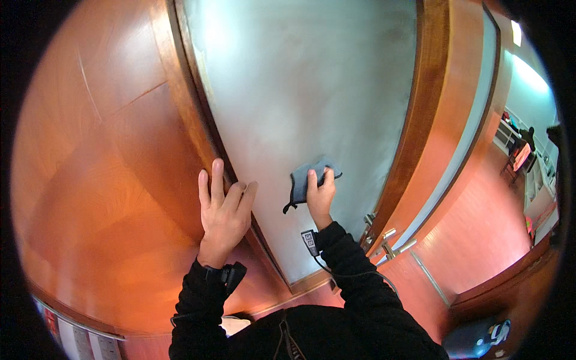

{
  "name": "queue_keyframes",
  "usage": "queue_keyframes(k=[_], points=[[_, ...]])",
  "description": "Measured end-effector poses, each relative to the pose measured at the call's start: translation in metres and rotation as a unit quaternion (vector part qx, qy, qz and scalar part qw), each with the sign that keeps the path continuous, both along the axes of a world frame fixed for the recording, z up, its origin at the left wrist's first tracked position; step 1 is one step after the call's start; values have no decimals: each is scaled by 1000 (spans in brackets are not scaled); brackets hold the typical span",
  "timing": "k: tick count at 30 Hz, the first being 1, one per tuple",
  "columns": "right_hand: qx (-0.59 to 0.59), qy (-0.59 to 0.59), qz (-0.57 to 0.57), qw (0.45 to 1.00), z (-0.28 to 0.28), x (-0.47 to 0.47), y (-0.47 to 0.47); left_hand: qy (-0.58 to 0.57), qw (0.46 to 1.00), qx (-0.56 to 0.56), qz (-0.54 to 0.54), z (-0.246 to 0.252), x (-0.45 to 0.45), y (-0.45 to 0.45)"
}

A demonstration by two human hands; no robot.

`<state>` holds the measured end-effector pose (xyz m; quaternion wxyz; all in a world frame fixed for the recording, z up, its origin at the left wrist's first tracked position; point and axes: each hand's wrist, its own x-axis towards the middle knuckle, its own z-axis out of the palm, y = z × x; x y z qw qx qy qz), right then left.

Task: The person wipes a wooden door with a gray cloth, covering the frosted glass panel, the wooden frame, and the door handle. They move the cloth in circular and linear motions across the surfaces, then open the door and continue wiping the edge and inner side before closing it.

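A grey-blue cloth point(302, 182) with a dark edge and a small black loop is bunched in my right hand point(320, 195). It lies against a frosted glass panel point(288, 90), which is set in a brown wooden frame. My left hand point(225, 216) has its fingers spread and holds nothing. It is at the dark frame strip point(211, 121) along the panel's left side; whether its fingertips press on the wood I cannot tell. A small control box point(309, 243) on a cable sits at my right wrist, and a black strap device point(229, 275) is on my left.
Glossy wood panelling point(103, 180) fills the left. Metal door handles point(391, 247) stick out at the lower right, beside a second wooden leaf point(454, 112). Beyond are a reddish floor point(481, 225), white shelving point(540, 184) and a chair point(517, 157). A dark blue container point(470, 337) stands at bottom right.
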<state>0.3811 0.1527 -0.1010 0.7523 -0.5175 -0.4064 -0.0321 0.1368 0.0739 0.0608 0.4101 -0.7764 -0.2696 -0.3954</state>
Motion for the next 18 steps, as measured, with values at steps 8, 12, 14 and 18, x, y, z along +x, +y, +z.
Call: queue_keyframes(k=[8,12,14,18], points=[[-150,-65,23,986,-60,-30,-41,5,1000,-9,8,-1,-2,1],[-61,-110,33,992,-35,-27,-22,6,1000,1,8,-5,0,1],[-52,-106,44,992,-32,-31,-21,3,1000,-3,7,-7,0,0],[-62,-215,46,974,-53,-41,-36,-8,1000,-2,3,-6,0,0]])
